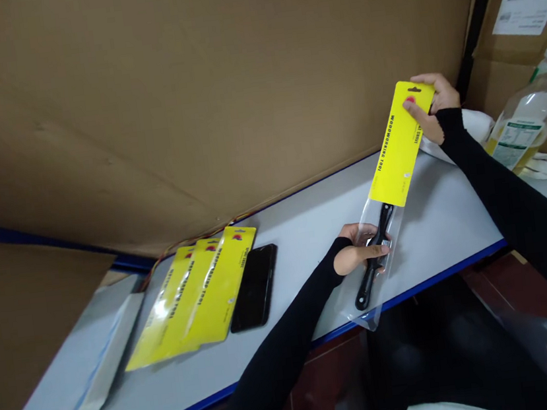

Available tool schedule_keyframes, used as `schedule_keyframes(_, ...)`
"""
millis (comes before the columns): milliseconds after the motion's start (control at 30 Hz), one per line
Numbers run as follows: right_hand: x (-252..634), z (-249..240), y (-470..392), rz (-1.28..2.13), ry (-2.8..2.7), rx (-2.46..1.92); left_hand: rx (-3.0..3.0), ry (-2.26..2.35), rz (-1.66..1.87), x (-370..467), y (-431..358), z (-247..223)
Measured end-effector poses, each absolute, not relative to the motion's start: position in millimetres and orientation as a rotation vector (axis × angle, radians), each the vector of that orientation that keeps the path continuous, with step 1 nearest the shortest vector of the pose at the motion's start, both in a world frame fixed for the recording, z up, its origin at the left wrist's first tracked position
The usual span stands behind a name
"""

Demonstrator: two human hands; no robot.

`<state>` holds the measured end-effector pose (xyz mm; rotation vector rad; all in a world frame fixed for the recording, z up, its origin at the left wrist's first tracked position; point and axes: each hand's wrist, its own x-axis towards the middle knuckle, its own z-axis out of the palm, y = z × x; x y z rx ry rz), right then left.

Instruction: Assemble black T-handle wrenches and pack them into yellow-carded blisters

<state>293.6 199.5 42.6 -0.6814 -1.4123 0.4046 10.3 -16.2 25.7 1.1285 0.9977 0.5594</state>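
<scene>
A black spokeshave [365,292] lies inside a clear plastic bag [394,243] with a yellow header card [394,150] printed "WOODWORKING TOOL". My left hand [359,251] is closed around the middle of the spokeshave through the plastic, thumb on top. Up at the card's hang-hole end, my right hand [434,109] pinches the card, thumb on its face and fingers behind. The package slants over the table, card end up and away from me. Left of it, several similar yellow cards [235,273] overlap on the table; whether they hold tools is hidden.
A black phone [254,287] rests beside the yellow cards on the white table [301,228], which has a blue edge. Cardboard [220,92] walls the back. At right stand a clear bottle [525,124] of yellowish liquid and a labelled carton [505,63].
</scene>
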Motion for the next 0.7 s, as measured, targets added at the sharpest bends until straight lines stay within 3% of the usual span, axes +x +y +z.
schedule_keyframes(433,240,16,177,0.612,-1.349,-0.731,1.016,0.972,0.698,7,-9,14)
schedule_keyframes(700,198,-7,116,1.152,-1.434,-0.896,0.824,0.918,0.848,2,8,17)
